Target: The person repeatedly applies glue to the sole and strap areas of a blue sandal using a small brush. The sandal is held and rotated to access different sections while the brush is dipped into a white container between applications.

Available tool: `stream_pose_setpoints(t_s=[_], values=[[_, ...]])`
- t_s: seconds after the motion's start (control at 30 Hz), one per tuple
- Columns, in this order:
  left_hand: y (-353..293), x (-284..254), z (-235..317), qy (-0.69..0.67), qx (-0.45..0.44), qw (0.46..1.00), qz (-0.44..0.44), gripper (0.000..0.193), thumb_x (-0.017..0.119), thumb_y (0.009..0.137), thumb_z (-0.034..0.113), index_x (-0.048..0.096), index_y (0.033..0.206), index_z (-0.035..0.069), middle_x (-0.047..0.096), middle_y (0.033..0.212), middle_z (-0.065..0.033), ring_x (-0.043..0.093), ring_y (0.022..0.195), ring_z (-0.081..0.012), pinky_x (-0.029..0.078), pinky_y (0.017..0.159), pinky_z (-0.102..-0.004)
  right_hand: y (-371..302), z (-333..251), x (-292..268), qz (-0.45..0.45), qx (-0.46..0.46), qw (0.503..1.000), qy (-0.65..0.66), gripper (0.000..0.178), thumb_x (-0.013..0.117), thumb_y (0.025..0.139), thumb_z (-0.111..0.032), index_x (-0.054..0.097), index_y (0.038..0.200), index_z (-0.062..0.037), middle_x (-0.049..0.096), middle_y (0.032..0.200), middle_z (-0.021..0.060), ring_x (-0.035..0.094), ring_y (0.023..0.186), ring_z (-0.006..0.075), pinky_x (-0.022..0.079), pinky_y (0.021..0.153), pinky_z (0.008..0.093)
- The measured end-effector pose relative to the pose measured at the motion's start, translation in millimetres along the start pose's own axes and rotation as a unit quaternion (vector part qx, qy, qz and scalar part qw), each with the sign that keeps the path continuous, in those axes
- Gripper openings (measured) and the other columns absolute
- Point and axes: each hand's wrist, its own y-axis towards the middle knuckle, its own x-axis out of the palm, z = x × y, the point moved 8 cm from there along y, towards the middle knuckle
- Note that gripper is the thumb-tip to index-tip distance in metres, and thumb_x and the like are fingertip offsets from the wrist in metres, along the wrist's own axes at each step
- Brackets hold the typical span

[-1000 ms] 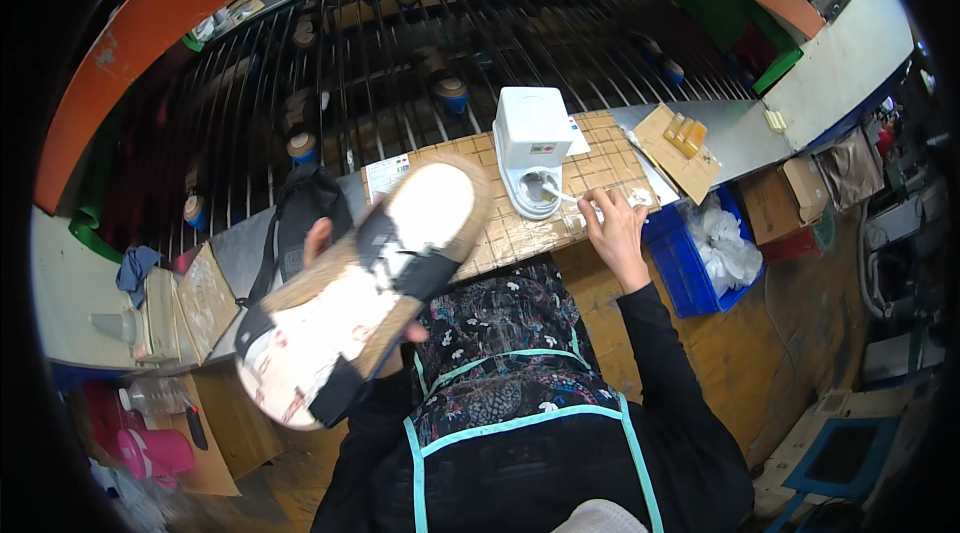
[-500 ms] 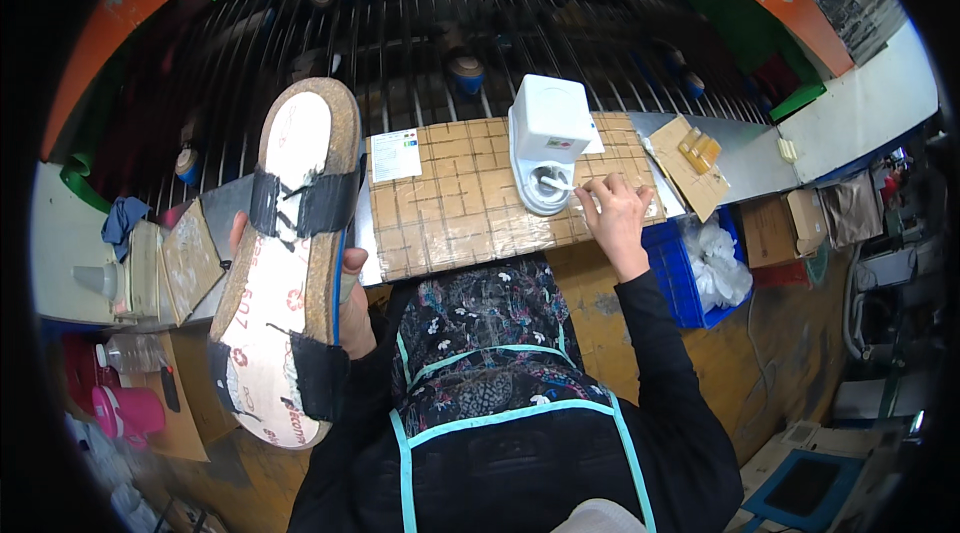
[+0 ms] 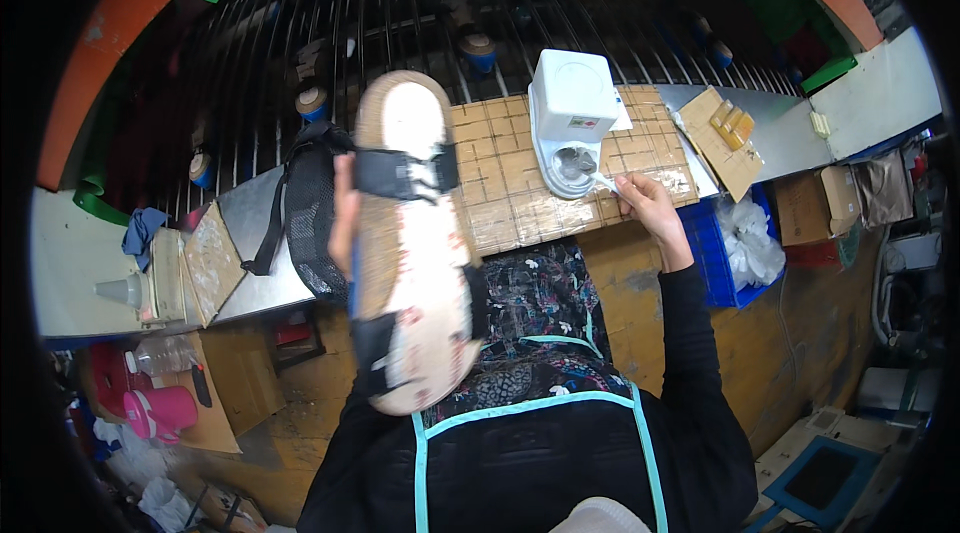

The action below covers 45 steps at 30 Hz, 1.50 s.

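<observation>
My left hand [image 3: 343,218] grips an unfinished sandal [image 3: 425,253] by its side edge, holding it up with the underside facing me. The sole has a brown, cork-like rim and a pale inset with red print, and black straps are folded over it. Motion blurs it slightly, and it hides most of my fingers. My right hand [image 3: 648,201] pinches a thin white stick [image 3: 606,180]. The stick's far end reaches into the round cup of a white plastic dispenser [image 3: 575,98], where it is hard to make out.
The dispenser stands on a taped cardboard sheet [image 3: 510,148]. Behind run metal rollers [image 3: 400,23] carrying several shoe lasts. A black mesh item [image 3: 312,218] lies left of the sandal. A blue crate [image 3: 712,258] with plastic bags sits right; a pink jug [image 3: 165,410] stands lower left.
The sandal has moved right and stands more upright, uncovering the black mesh item. My view has turned somewhat left. My right hand stays beside the cup with the stick.
</observation>
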Motion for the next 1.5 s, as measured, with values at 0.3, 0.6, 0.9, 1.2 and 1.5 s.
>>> stream_pose_setpoints(t_s=[0.3, 0.6, 0.9, 1.2, 1.5], values=[[-32.7, 17.2, -46.9, 0.637, 0.211, 0.739, -0.062, 0.038, 0.072, 0.076, 0.009, 0.067, 0.114, 0.01, 0.06, 0.127, -0.0198, 0.056, 0.12, -0.0382, 0.046, 0.1, -0.0429, -87.6, -151.5, 33.7, 0.326, -0.376, 0.8, -0.335, 0.013, 0.08, 0.073, -0.017, 0.074, 0.083, -0.0109, 0.065, 0.077, 0.0018, 0.059, 0.073, 0.0126, 0.036, 0.076, 0.0309], [-22.2, 36.1, -12.7, 0.614, 0.313, 0.723, -0.051, 0.037, 0.074, 0.078, 0.016, 0.062, 0.113, 0.014, 0.062, 0.125, -0.016, 0.054, 0.122, -0.0389, 0.046, 0.101, -0.0481, -114.1, -165.7, 82.7, 0.213, -0.36, 0.908, -0.025, 0.017, 0.082, 0.071, -0.008, 0.075, 0.087, -0.0049, 0.058, 0.094, 0.0064, 0.053, 0.064, 0.0068, 0.039, 0.077, 0.0248], [-33.1, 37.5, -2.8, 0.638, 0.315, 0.698, -0.081, 0.038, 0.074, 0.076, 0.012, 0.061, 0.111, 0.018, 0.063, 0.123, -0.0138, 0.055, 0.12, -0.0394, 0.046, 0.1, -0.0496, -98.1, -173.4, 97.1, 0.256, -0.401, 0.874, -0.097, 0.017, 0.082, 0.072, -0.014, 0.076, 0.087, -0.0095, 0.059, 0.093, 0.0049, 0.055, 0.076, 0.0115, 0.029, 0.086, 0.0313], [-32.6, 37.4, 0.9, 0.632, 0.317, 0.703, -0.085, 0.037, 0.074, 0.077, 0.015, 0.062, 0.111, 0.018, 0.063, 0.123, -0.0143, 0.055, 0.12, -0.0398, 0.047, 0.099, -0.0509, -87.7, -203.4, 90.3, 0.307, -0.453, 0.82, -0.168, 0.023, 0.084, 0.068, -0.016, 0.076, 0.089, -0.0124, 0.058, 0.093, 0.0041, 0.056, 0.084, 0.0148, 0.03, 0.084, 0.0323], [-30.3, 41.6, 4.1, 0.63, 0.321, 0.702, -0.091, 0.034, 0.073, 0.077, 0.013, 0.063, 0.109, 0.018, 0.064, 0.121, -0.0138, 0.056, 0.119, -0.0394, 0.047, 0.099, -0.0505, -93.3, -212.1, 88.0, 0.253, -0.51, 0.798, -0.195, 0.025, 0.085, 0.065, -0.017, 0.076, 0.088, -0.0139, 0.058, 0.089, 0.0012, 0.056, 0.08, 0.0139, 0.029, 0.081, 0.0323]])
